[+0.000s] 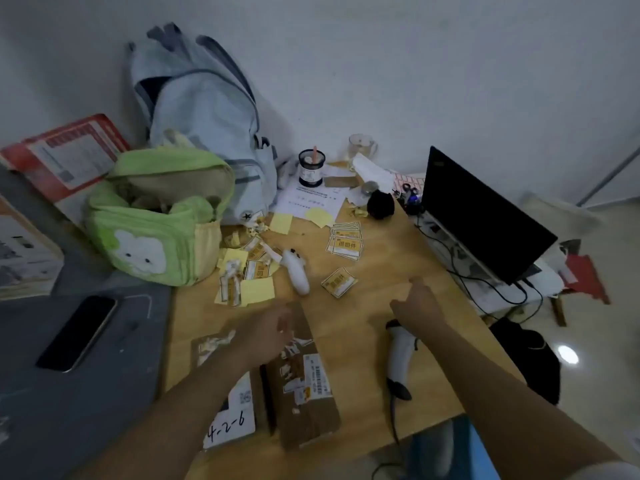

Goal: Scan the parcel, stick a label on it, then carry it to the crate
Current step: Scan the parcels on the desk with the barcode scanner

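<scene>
A brown cardboard parcel [304,386] with a white barcode label lies on the wooden table near its front edge. A second flat parcel [228,410] marked "4-2-6" lies left of it, partly under my left forearm. My left hand [273,327] hovers over the brown parcel's far end, blurred, fingers loosely curled, holding nothing that I can see. My right hand [415,303] is above the table to the right, fingers apart and empty. The white barcode scanner [401,355] lies on the table just below my right wrist. Yellow labels [339,282] lie scattered further back.
A green bag [156,230] and a pale blue backpack [207,109] stand at the back left. A phone [78,332] lies on a grey surface at left. A black monitor [485,216] with cables is at right. A white marker-like object [298,271] lies mid-table.
</scene>
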